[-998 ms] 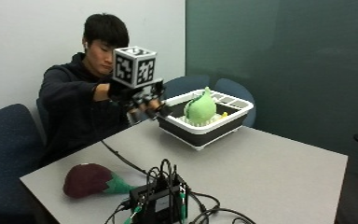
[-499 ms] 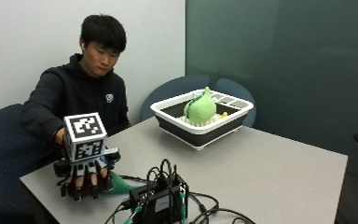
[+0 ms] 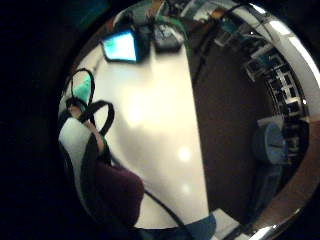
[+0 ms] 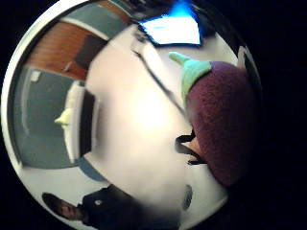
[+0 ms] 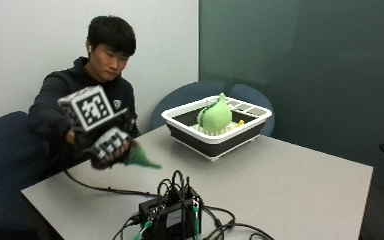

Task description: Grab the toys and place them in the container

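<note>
In the outside view my gloved right hand [image 5: 109, 145] is raised above the table's left side, its fingers curled round a purple eggplant toy [image 5: 139, 158] whose green stem pokes out toward the container. The thumb side palm view shows the eggplant [image 4: 220, 124] close against the palm; the little finger side shows its purple body [image 3: 120, 192]. The white and black container [image 5: 179, 120] stands at the table's far side, apart from my hand, with a green pear-shaped toy [image 5: 214, 116] upright inside it. The container [image 4: 79, 120] also shows in the thumb side palm view.
A black electronics box [image 5: 172, 212] with a tangle of cables sits at the table's near edge, below and to the right of my hand. Blue chairs stand behind the container [image 5: 192, 95] and at the left [image 5: 5, 165]. The grey table [image 5: 278, 180] stretches bare to the right.
My hand went from the container down to the eggplant on the table's near left, gripped it, and has now lifted it off the table.
</note>
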`<state>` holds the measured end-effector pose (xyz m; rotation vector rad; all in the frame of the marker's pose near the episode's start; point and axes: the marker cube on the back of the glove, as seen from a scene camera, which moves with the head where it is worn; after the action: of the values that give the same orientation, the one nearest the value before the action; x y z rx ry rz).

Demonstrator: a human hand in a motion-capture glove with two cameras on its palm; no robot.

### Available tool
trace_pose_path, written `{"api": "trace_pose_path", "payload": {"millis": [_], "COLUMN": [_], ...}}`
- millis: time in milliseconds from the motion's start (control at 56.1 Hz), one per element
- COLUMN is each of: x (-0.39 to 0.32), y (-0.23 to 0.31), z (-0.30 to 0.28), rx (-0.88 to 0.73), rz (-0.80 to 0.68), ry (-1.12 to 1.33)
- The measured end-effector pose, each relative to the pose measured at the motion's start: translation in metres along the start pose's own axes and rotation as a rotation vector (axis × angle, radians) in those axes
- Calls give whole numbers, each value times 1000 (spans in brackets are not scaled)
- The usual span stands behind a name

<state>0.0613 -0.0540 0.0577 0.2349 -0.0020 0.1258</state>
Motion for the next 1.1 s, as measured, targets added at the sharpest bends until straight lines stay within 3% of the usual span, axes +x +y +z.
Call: {"api": "trace_pose_path", "payload": {"millis": [125, 249, 445, 552, 659, 713, 1105], "x": [-97, -200, -307, -322, -321, -312, -250], "y": [-9, -22, -29, -27, -21, -24, -17], "z": [-63, -102, -84, -57, -34, -33, -70], "rx": [206, 304, 129, 48, -244, -303, -93], "rz": [-133, -283, -318, -285, -298, -310, -354], "ry": [-104, -249, -425, -397, -376, -383, -335]}}
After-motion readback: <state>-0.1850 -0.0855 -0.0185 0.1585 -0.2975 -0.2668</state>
